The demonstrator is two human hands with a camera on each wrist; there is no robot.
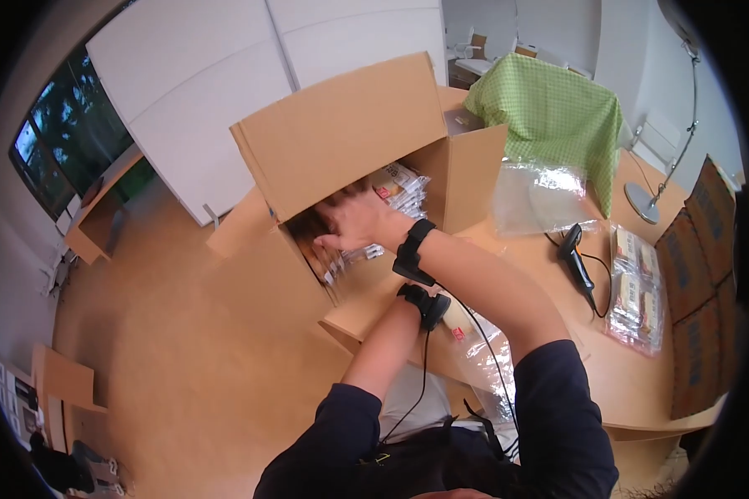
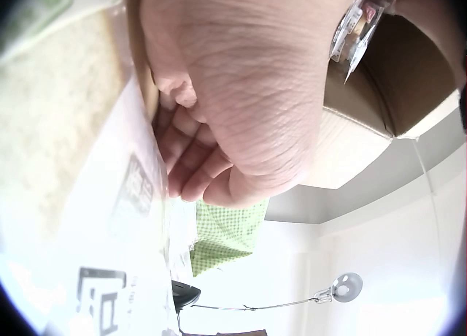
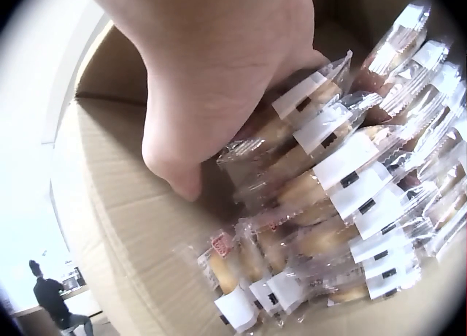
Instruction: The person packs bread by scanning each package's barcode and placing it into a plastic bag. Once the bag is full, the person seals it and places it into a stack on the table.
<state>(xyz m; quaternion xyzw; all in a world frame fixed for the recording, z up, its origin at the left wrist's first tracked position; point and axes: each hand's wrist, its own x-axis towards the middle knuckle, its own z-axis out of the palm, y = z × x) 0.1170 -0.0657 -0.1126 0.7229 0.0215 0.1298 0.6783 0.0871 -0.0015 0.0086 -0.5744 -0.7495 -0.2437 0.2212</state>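
A person reached with both hands into a large cardboard box point(image 1: 349, 133) that stood tilted at the near edge of a wooden table point(image 1: 632, 374), its open mouth turned toward the person. The right hand point(image 1: 362, 220) was inside the box's mouth, fingers curled down among a heap of clear-wrapped snack packets point(image 3: 343, 204) with white labels; the right wrist view showed the fingers buried in the packets, though whether they actually gripped one could not be told. The left hand point(image 2: 219, 95) was below the right arm at the box's lower edge, its fingers curled against a pale printed sheet point(image 2: 109, 226); what it held, if anything, was hidden. More packets point(image 1: 399, 191) showed inside the box, just beyond the right hand. To the right of the box, a crumpled clear plastic bag point(image 1: 541, 195) lay on the table, with a black handheld scanner point(image 1: 576, 254) and its cable just past it. Further right lay a flat pack of wrapped goods point(image 1: 637, 287). Behind the box, a green checked cloth point(image 1: 549, 112) draped a piece of furniture.
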